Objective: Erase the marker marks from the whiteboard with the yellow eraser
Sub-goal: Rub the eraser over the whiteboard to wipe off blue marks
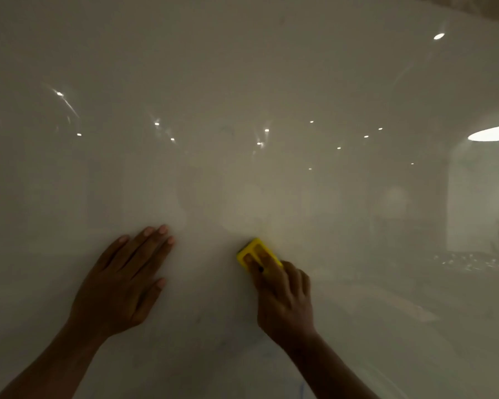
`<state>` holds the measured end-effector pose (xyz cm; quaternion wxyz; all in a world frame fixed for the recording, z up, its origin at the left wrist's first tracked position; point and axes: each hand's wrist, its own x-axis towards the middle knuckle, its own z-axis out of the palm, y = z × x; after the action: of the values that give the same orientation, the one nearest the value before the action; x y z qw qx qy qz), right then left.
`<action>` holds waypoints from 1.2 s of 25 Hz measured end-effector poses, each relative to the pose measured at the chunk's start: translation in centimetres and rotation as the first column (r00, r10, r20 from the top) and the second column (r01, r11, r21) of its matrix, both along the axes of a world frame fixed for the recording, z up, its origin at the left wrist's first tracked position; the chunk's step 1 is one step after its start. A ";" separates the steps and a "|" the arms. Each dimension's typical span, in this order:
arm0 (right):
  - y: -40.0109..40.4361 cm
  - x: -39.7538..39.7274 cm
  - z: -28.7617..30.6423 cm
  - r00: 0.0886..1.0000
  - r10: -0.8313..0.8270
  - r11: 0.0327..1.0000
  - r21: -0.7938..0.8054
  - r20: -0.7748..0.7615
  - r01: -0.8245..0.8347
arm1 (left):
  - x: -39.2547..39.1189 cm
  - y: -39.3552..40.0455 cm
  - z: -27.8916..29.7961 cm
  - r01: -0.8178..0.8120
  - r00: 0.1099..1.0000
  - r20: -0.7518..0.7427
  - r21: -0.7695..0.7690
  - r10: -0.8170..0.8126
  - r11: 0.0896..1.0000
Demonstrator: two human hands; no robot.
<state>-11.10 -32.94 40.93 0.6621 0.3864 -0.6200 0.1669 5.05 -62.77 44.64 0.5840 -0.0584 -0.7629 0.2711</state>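
**Eraser on board, lower centre; few marks left in view**

The whiteboard [242, 82] fills nearly the whole frame, glossy and carrying reflections of ceiling lights. The yellow eraser [249, 250] sits flat against it just right of centre in the lower half. The right hand [284, 300] presses it there: two fingers [264, 254] lie in the recesses on its back and the rest of the grip is curled round its lower end. The left hand [121, 283], lower left of centre, lies flat on the board with fingers straight and close together, holding nothing.

Marks: only a faint grey smudge near the upper middle and a short blue stroke [301, 390] at the bottom edge can be made out; the dim light may hide more.

Handling, as judged: the eraser looks like a small, light, rigid plastic block, presumably with a soft pad underneath, not visible here. The finger recesses are the proper hold. The board is slick, so steady inward pressure matters more than force, or the block may skate or tip on an edge.
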 end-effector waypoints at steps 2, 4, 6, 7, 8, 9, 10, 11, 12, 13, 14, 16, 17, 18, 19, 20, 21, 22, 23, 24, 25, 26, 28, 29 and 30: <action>0.2 0.4 1.1 0.991 -0.015 0.981 0.188 -0.131 0.040 | 0.1 0.0 -0.1 0.008 1.000 -0.013 0.007 -0.008 1.000; 0.0 0.5 2.2 0.993 -0.026 0.993 0.108 -0.111 0.038 | 0.1 -0.1 -0.3 0.013 1.000 -0.028 0.012 -0.012 1.000; -1.4 1.4 1.8 1.000 0.025 0.998 -0.054 0.005 -0.024 | -0.1 -0.1 -0.4 0.014 0.999 -0.044 0.006 -0.013 1.000; -2.5 2.1 1.2 0.999 0.048 0.998 -0.037 0.009 -0.047 | 0.0 -0.1 -0.5 0.013 0.999 -0.048 0.004 -0.012 1.000; -3.4 2.7 0.3 0.998 0.046 0.997 0.067 -0.033 -0.044 | 0.1 -0.1 -0.4 0.013 0.999 -0.046 0.005 -0.012 1.000; -3.8 3.0 -0.2 0.994 0.041 0.976 0.218 -0.098 -0.019 | 0.2 -0.1 -0.3 0.014 0.999 -0.042 0.009 -0.014 1.000; -3.7 3.1 -0.2 0.985 0.048 0.936 0.351 -0.166 0.014 | 0.3 0.0 -0.3 0.014 0.999 -0.039 0.015 -0.014 1.000; -3.1 2.9 0.4 0.974 0.058 0.907 0.420 -0.218 0.040 | 0.3 0.2 -0.2 0.018 0.999 -0.038 0.022 -0.017 1.000; -2.7 2.6 0.9 0.967 0.058 0.908 0.415 -0.247 0.052 | 0.5 0.3 -0.3 0.020 0.999 -0.036 0.030 -0.019 0.999; -2.3 2.3 1.1 0.973 0.042 0.934 0.354 -0.226 0.042 | 0.7 0.2 -0.3 0.022 0.999 -0.032 0.034 -0.021 0.999; -1.8 1.9 1.0 0.988 0.009 0.967 0.254 -0.155 0.031 | 0.7 0.2 -0.4 0.024 0.999 -0.025 0.034 -0.023 0.999; -2.0 1.7 -0.1 1.000 -0.018 1.000 0.008 0.010 0.017 | 0.8 0.1 -0.4 0.015 1.000 -0.016 0.029 -0.015 0.999; -2.7 2.1 -1.1 0.999 -0.003 0.998 -0.063 0.044 0.005 | 0.8 0.0 -0.4 0.009 1.000 -0.018 0.032 -0.008 0.999; -3.6 2.7 -2.3 0.999 0.010 0.999 -0.048 0.044 -0.008 | 0.9 -0.1 -0.5 0.004 1.000 -0.021 0.035 -0.003 0.999; -4.3 3.4 -3.4 1.000 0.019 0.998 0.066 0.014 -0.020 | 0.9 -0.2 -0.4 0.003 1.000 -0.021 0.038 -0.002 0.999; -4.5 3.9 -4.4 0.999 0.018 0.974 0.227 -0.038 -0.009 | 0.9 -0.3 -0.5 0.004 1.000 -0.014 0.039 -0.004 0.999; -4.3 4.0 -4.7 0.995 0.006 0.932 0.360 -0.095 0.029 | 0.9 -0.5 -0.5 0.005 1.000 -0.003 0.034 -0.005 0.999; -3.9 3.9 -4.5 0.991 -0.012 0.908 0.414 -0.134 0.067 | 1.0 -0.7 -0.5 0.003 1.000 0.013 0.024 -0.004 1.000; -3.6 3.8 -4.0 0.992 -0.031 0.922 0.379 -0.125 0.077 | 1.2 -1.0 -0.5 0.001 1.000 0.028 0.010 -0.002 1.000; -3.6 3.9 -3.7 0.997 -0.041 0.958 0.281 -0.065 0.057 | 1.4 -1.3 -0.5 -0.001 0.999 0.040 -0.004 0.001 1.000; -3.9 4.2 -3.8 0.999 -0.032 0.987 0.159 0.012 0.030 | 1.6 -1.8 -0.5 -0.004 0.999 0.050 -0.018 0.005 1.000; -4.6 4.6 -4.1 0.998 -0.016 0.998 0.061 0.061 0.013 | 1.9 -2.2 -0.5 -0.008 0.998 0.058 -0.030 0.009 1.000; -6.0 5.5 -5.2 0.996 0.006 1.000 -0.006 0.086 -0.005 | 2.6 -3.2 -0.7 -0.017 0.997 0.071 -0.045 0.020 0.999; -6.5 5.8 -5.6 0.995 0.010 1.000 0.004 0.096 -0.010 | 3.0 -3.7 -0.9 -0.021 0.997 0.077 -0.050 0.025 0.999; -6.8 6.0 -5.7 0.994 0.015 1.000 0.023 0.110 -0.018 | 3.5 -4.3 -1.2 -0.024 0.996 0.081 -0.054 0.029 0.998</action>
<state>-5.10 -39.71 35.23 0.6210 0.3896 -0.6542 0.1861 8.52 -67.06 43.49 0.5470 -0.0748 -0.7794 0.2963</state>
